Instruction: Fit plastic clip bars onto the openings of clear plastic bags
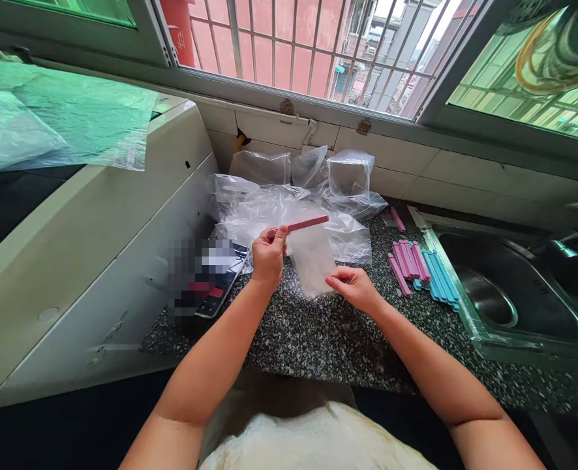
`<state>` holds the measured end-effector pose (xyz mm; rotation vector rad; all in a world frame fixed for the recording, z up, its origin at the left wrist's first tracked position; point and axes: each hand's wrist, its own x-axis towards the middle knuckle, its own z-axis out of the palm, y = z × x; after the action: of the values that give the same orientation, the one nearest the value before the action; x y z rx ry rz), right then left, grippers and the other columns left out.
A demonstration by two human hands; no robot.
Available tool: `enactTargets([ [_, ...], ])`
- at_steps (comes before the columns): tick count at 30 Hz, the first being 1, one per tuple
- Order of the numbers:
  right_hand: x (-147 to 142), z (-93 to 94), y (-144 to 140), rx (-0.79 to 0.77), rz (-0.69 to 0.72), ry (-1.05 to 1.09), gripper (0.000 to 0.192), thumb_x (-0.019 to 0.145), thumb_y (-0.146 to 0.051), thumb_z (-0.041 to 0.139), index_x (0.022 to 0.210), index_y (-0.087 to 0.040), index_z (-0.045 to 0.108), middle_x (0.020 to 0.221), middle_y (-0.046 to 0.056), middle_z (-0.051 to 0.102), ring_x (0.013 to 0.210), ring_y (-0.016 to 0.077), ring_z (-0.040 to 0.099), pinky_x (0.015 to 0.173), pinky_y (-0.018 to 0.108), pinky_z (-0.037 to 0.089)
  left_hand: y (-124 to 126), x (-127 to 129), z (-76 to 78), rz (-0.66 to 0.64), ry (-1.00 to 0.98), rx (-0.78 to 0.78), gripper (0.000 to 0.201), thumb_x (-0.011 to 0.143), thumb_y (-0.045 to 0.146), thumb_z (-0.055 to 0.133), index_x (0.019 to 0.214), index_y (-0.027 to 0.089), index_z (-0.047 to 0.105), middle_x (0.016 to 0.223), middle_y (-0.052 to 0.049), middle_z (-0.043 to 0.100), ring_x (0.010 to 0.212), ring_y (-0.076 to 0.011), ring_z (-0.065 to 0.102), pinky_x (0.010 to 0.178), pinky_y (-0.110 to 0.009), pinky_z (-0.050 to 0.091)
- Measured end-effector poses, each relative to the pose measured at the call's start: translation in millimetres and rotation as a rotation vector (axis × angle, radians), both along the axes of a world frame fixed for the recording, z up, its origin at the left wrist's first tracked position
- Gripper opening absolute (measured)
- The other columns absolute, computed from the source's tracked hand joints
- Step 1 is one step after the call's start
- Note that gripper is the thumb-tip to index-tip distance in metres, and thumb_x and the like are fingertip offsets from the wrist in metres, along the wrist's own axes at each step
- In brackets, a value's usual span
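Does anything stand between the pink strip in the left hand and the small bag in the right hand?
Nothing visible does: the left hand holds the pink strip across the small bag, and the right hand pinches the bag's lower corner.

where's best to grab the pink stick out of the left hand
Probably pinch the pink stick by its free end, coming from the right: the left hand holds the other end, and the narrow stick juts out rightward.
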<state>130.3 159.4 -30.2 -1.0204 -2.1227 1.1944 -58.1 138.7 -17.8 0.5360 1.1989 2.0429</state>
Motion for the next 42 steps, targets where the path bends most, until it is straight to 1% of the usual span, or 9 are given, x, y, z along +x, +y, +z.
enactTargets([
  [8, 2.2, -1.2, 3.6, 0.076, 0.010, -0.037, 0.033, 0.076, -0.040, 0.054, 0.053, -0.016, 0.055, 0.053, -0.001, 0.047, 0.055, 0.0109, 0.041, 0.055, 0.025, 0.033, -1.7, -4.3, 5.4, 0.037, -0.020, 0.032, 0.033, 0.068, 0.040, 0.072, 0.059, 0.016, 0.051, 0.046, 0.008, 0.042, 0.037, -0.0028, 0.030, 0.039, -0.019, 0.028],
  [14, 3.2, -2.7, 5.9, 0.070, 0.025, -0.059, 0.029, 0.075, -0.038, 0.055, 0.057, -0.016, 0.059, 0.056, 0.000, 0.054, 0.057, 0.0120, 0.046, 0.057, 0.026, 0.036, -2.1, -3.7, 5.3, -0.007, -0.043, 0.042, 0.033, 0.066, 0.039, 0.074, 0.060, 0.016, 0.050, 0.047, 0.009, 0.042, 0.037, -0.0028, 0.031, 0.039, -0.019, 0.028],
  [17, 4.6, 1.1, 8.4, 0.072, 0.009, -0.039, 0.024, 0.073, -0.039, 0.059, 0.069, -0.016, 0.064, 0.066, 0.003, 0.061, 0.063, 0.0141, 0.052, 0.060, 0.027, 0.039, -3.3, -2.0, 4.5, -0.085, -0.021, 0.056, 0.036, 0.059, 0.043, 0.076, 0.060, 0.017, 0.051, 0.045, 0.009, 0.038, 0.038, -0.0031, 0.031, 0.039, -0.019, 0.027],
  [21, 7.9, 9.9, 11.0, 0.118, -0.080, 0.085, 0.029, 0.070, -0.045, 0.064, 0.078, -0.017, 0.063, 0.072, 0.003, 0.060, 0.067, 0.0140, 0.053, 0.062, 0.027, 0.042, -10.1, 4.1, 3.6, -0.267, 0.122, 0.042, 0.043, 0.052, 0.052, 0.077, 0.062, 0.016, 0.055, 0.046, 0.008, 0.039, 0.041, -0.0043, 0.034, 0.041, -0.019, 0.028],
  [25, 12.7, 15.6, 10.7, 0.098, -0.145, 0.220, 0.038, 0.071, -0.054, 0.062, 0.085, -0.018, 0.062, 0.073, 0.001, 0.060, 0.064, 0.0122, 0.051, 0.061, 0.026, 0.043, -19.4, 9.8, 6.1, -0.424, 0.292, 0.025, 0.041, 0.059, 0.053, 0.072, 0.063, 0.015, 0.057, 0.049, 0.007, 0.037, 0.046, -0.0053, 0.034, 0.044, -0.020, 0.029],
  [29, 15.8, 17.2, 9.3, 0.094, -0.221, 0.310, 0.043, 0.068, -0.054, 0.066, 0.093, -0.020, 0.061, 0.081, 0.002, 0.062, 0.065, 0.0123, 0.053, 0.063, 0.027, 0.045, -23.3, 11.3, 10.0, -0.479, 0.413, 0.047, 0.036, 0.064, 0.048, 0.070, 0.060, 0.015, 0.055, 0.050, 0.006, 0.034, 0.048, -0.0059, 0.032, 0.044, -0.021, 0.028],
  [34, 16.7, 21.8, 8.2, 0.196, -0.237, 0.264, 0.025, 0.071, -0.042, 0.066, 0.078, -0.019, 0.062, 0.072, 0.000, 0.061, 0.062, 0.0112, 0.051, 0.061, 0.026, 0.044, -21.6, 10.3, 9.0, -0.492, 0.484, 0.083, 0.031, 0.068, 0.043, 0.068, 0.058, 0.016, 0.056, 0.051, 0.006, 0.034, 0.048, -0.0062, 0.032, 0.044, -0.021, 0.029],
  [38, 19.7, 28.9, 9.2, 0.305, -0.159, 0.155, 0.016, 0.076, -0.034, 0.062, 0.078, -0.018, 0.062, 0.071, 0.001, 0.062, 0.065, 0.0125, 0.053, 0.061, 0.027, 0.043, -18.5, 10.2, 2.7, -0.479, 0.512, 0.087, 0.032, 0.069, 0.044, 0.067, 0.061, 0.015, 0.057, 0.052, 0.005, 0.037, 0.049, -0.0062, 0.033, 0.044, -0.021, 0.030],
  [42, 24.0, 37.6, 10.5, 0.509, -0.061, 0.071, 0.011, 0.077, -0.028, 0.063, 0.082, -0.019, 0.064, 0.079, 0.003, 0.065, 0.077, 0.0163, 0.057, 0.069, 0.031, 0.045, -18.0, 11.2, -0.8, -0.476, 0.620, 0.121, 0.027, 0.072, 0.040, 0.065, 0.066, 0.015, 0.060, 0.057, 0.004, 0.042, 0.052, -0.0067, 0.037, 0.046, -0.022, 0.033],
])
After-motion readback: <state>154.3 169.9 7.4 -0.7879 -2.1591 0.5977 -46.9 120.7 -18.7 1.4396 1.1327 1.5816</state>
